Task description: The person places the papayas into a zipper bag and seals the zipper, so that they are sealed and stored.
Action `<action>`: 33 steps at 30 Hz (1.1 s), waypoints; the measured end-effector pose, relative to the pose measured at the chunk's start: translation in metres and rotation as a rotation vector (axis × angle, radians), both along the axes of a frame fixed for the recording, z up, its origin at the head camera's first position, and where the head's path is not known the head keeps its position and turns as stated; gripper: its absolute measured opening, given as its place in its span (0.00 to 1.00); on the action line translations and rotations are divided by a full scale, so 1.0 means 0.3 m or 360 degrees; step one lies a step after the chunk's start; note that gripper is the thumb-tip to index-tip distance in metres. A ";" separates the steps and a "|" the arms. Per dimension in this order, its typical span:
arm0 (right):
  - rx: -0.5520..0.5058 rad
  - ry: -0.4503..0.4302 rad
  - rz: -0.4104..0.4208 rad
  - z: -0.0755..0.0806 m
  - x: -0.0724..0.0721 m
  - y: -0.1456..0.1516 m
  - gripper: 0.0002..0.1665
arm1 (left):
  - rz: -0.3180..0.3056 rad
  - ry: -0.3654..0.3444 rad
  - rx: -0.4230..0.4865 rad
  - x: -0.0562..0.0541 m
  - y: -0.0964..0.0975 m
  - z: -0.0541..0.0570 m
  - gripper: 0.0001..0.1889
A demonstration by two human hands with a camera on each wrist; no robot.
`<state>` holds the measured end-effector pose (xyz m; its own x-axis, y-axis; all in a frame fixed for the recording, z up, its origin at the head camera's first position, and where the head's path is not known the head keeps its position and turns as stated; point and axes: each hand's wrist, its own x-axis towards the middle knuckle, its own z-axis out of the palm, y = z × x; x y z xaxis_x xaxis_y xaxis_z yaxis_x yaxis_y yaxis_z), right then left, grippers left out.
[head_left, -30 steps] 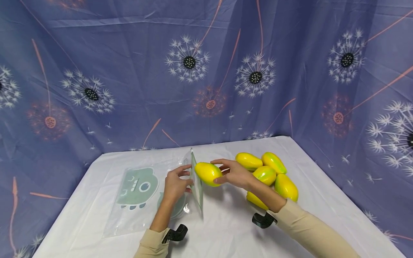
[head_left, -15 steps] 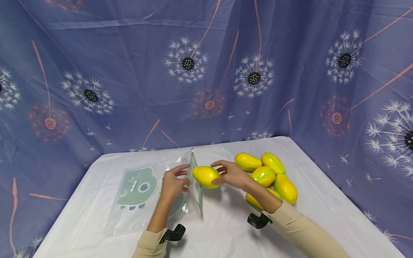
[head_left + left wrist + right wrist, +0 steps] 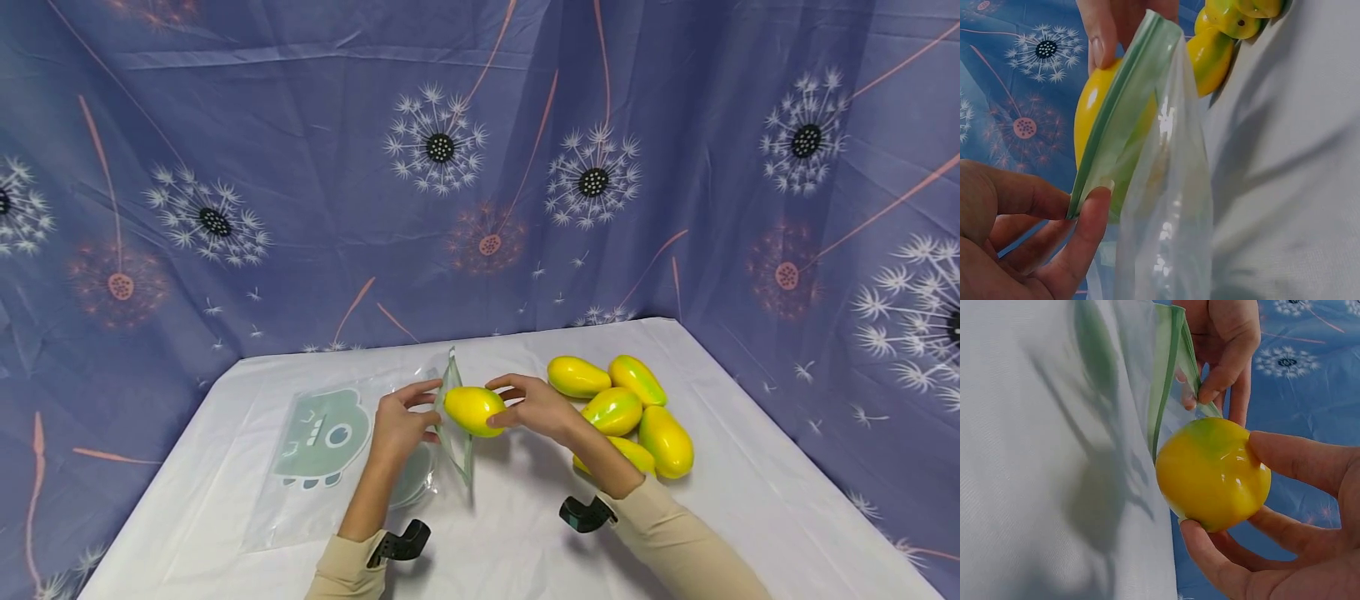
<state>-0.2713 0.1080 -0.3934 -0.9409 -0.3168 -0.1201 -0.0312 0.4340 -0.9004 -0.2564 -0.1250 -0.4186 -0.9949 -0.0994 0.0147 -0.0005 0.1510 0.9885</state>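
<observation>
Left hand: I see the left hand [image 3: 397, 425] pinching the edge of the clear bag [image 3: 1166, 244] between thumb and fingers.
Right hand: the right hand [image 3: 536, 407] has thumb and fingers spread around one yellow fruit [image 3: 474, 411], grasping it from the side facing the pile.
Held fruit: it is up off the table [image 3: 517, 546], right at the bag's mouth; on my left wrist feed part of it shows through the plastic. I cannot tell how far past the edge it reaches.
Bag mouth: two green strips [image 3: 1166, 381] stand apart, upright, facing the fruit.
Flat plastic: a green one-eyed monster print [image 3: 322, 437] lies on the table beyond the left hand.
Pile: I count five other fruits [image 3: 666, 442], yellow with green tinges, bunched near the right forearm, which covers part of the closest.
Cuffs: beige sleeves [image 3: 682, 533], each wrist bearing a black camera [image 3: 405, 542].
Backdrop: a blue curtain [image 3: 315, 167] with dandelion prints rises behind the white tablecloth.
</observation>
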 end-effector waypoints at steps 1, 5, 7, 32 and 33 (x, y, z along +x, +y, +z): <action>-0.0002 -0.0002 0.0001 -0.002 -0.002 -0.001 0.34 | 0.0003 0.0002 -0.0002 0.000 -0.001 0.002 0.28; -0.0030 -0.0003 0.0001 -0.010 -0.012 -0.007 0.34 | 0.0003 0.0009 0.0006 0.002 -0.004 0.010 0.28; -0.0057 -0.0001 -0.0004 -0.013 -0.015 -0.011 0.34 | -0.0010 0.0017 0.0018 0.004 -0.005 0.016 0.28; -0.0282 -0.0058 -0.0123 -0.043 -0.020 -0.084 0.28 | -0.0018 0.0041 0.0080 0.013 -0.011 0.054 0.27; -0.0277 -0.0047 -0.0122 -0.044 -0.020 -0.087 0.27 | -0.0014 0.0044 0.0071 0.013 -0.011 0.055 0.26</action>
<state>-0.2772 0.0819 -0.4066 -0.9599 -0.2629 -0.0975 0.0233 0.2719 -0.9620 -0.2526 -0.1281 -0.4020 -0.9951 -0.0916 0.0382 0.0284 0.1067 0.9939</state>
